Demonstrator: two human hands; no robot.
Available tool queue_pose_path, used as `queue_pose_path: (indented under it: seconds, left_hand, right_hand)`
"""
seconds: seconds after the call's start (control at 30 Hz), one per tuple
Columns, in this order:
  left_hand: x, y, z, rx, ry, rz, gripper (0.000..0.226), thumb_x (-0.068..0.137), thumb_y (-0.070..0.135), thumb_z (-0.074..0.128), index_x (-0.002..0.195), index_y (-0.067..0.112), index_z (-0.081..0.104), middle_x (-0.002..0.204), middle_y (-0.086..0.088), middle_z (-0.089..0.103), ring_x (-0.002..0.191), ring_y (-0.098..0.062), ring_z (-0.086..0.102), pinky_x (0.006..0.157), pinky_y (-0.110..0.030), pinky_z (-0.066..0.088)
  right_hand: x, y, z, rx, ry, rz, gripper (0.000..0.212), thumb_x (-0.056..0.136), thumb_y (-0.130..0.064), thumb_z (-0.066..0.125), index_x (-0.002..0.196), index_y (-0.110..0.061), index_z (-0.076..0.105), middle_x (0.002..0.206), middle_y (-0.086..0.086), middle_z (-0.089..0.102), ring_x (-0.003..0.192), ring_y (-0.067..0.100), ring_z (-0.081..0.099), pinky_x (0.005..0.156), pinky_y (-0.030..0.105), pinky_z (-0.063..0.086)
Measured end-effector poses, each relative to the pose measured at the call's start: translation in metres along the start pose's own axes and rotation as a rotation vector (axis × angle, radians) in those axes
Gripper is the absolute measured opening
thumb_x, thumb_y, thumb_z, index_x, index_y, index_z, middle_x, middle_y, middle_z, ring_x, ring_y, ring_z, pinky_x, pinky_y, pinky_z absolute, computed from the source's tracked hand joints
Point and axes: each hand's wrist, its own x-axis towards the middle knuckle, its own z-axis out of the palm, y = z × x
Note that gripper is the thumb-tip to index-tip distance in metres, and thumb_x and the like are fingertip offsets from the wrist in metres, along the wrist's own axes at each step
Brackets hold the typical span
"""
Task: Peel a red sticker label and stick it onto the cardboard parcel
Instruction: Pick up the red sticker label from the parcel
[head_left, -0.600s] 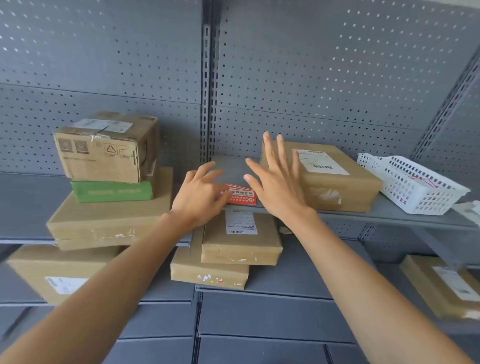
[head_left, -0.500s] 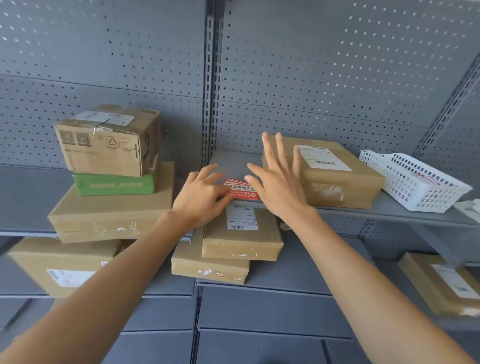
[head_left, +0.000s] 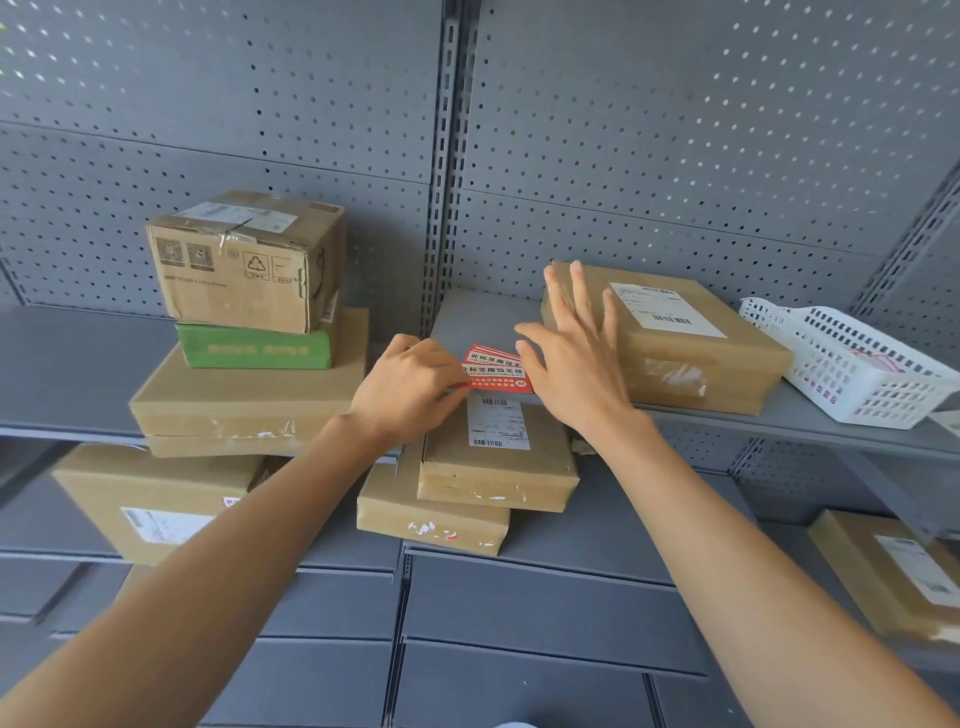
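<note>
Red sticker sheet (head_left: 496, 370) with white print, left hand (head_left: 410, 387) pinching it, right hand (head_left: 574, 364) spread loose

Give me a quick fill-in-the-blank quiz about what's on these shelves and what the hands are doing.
1. The sticker sheet between the two hands is ____ in colour.
2. The small box under the top carton of the left stack is ____.
3. The white basket sits at the ____ end of the shelf.

Missing words: red; green; right
</note>
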Motion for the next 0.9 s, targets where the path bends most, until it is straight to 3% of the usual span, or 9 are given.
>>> queue_pose_path:
  seconds: [0.1,0.23,0.37,0.47,0.53,0.63,0.73,0.9]
  left_hand:
    - [0.001,0.001,-0.002,-0.029,0.076,-0.053,0.028,0.093,0.027,0.052,0.088,0.015,0.077,0.08,-0.002,0.075,0.078,-0.031,0.069,0.072,-0.042,0.049]
    - [0.011,0.005,-0.013,-0.054,0.234,-0.162,0.031,0.093,0.03,0.054,0.088,0.012,0.079,0.08,-0.004,0.078,0.07,-0.029,0.071,0.063,-0.037,0.054]
    - [0.027,0.004,-0.025,-0.089,0.367,-0.183,0.019,0.092,0.021,0.065,0.088,0.011,0.08,0.079,-0.004,0.077,0.064,-0.023,0.072,0.05,-0.036,0.057]
    - [0.045,0.01,-0.037,-0.106,0.471,-0.128,0.011,0.091,0.014,0.07,0.087,0.01,0.08,0.08,-0.003,0.078,0.066,-0.022,0.072,0.05,-0.037,0.057]
    - [0.06,0.018,-0.045,-0.093,0.537,-0.06,0.011,0.092,0.013,0.071,0.087,0.009,0.08,0.082,-0.004,0.078,0.068,-0.023,0.073,0.05,-0.037,0.057]
    - [0.076,0.029,-0.05,-0.06,0.593,0.038,0.01,0.092,0.01,0.072,0.086,0.006,0.08,0.086,-0.006,0.079,0.07,-0.025,0.075,0.051,-0.038,0.058]
    - [0.086,0.033,-0.046,-0.023,0.584,0.098,0.009,0.092,0.01,0.073,0.088,0.005,0.079,0.088,-0.008,0.08,0.07,-0.027,0.075,0.05,-0.039,0.058]
    - [0.104,0.05,-0.038,0.028,0.582,0.2,0.015,0.096,0.015,0.071,0.089,0.005,0.079,0.09,-0.008,0.08,0.07,-0.026,0.075,0.05,-0.039,0.056]
  right_hand:
    - [-0.003,0.001,-0.002,0.047,0.071,-0.022,0.023,0.1,-0.027,0.056,0.112,-0.021,0.075,0.166,0.015,0.028,0.157,0.037,0.008,0.122,0.06,0.006]
    - [-0.007,0.004,-0.006,0.139,0.203,-0.003,0.017,0.096,-0.024,0.064,0.1,-0.019,0.079,0.148,0.011,0.057,0.145,0.034,0.038,0.116,0.048,0.019]
    - [-0.009,0.006,-0.024,0.519,0.256,0.196,0.018,0.095,-0.026,0.065,0.087,-0.016,0.077,0.098,-0.001,0.076,0.099,0.017,0.064,0.093,0.035,0.046]
    - [-0.005,0.007,-0.048,0.821,0.207,0.435,0.033,0.097,-0.035,0.063,0.075,-0.011,0.071,0.071,-0.004,0.072,0.063,0.004,0.065,0.068,0.023,0.051]
    - [-0.003,0.008,-0.062,0.971,0.137,0.524,0.04,0.098,-0.04,0.062,0.08,-0.004,0.072,0.073,0.006,0.075,0.054,0.008,0.064,0.06,0.022,0.051]
    - [-0.003,0.015,-0.076,1.2,0.081,0.629,0.04,0.098,-0.043,0.062,0.087,-0.006,0.074,0.082,0.011,0.078,0.058,0.014,0.066,0.048,0.018,0.043]
    - [-0.004,0.027,-0.086,1.341,0.086,0.668,0.037,0.099,-0.042,0.059,0.085,-0.011,0.073,0.079,0.007,0.079,0.061,0.018,0.067,0.051,0.026,0.038]
    - [-0.016,0.056,-0.096,1.343,0.059,0.573,0.016,0.098,-0.02,0.064,0.095,-0.008,0.074,0.081,0.005,0.077,0.065,0.019,0.067,0.056,0.028,0.039]
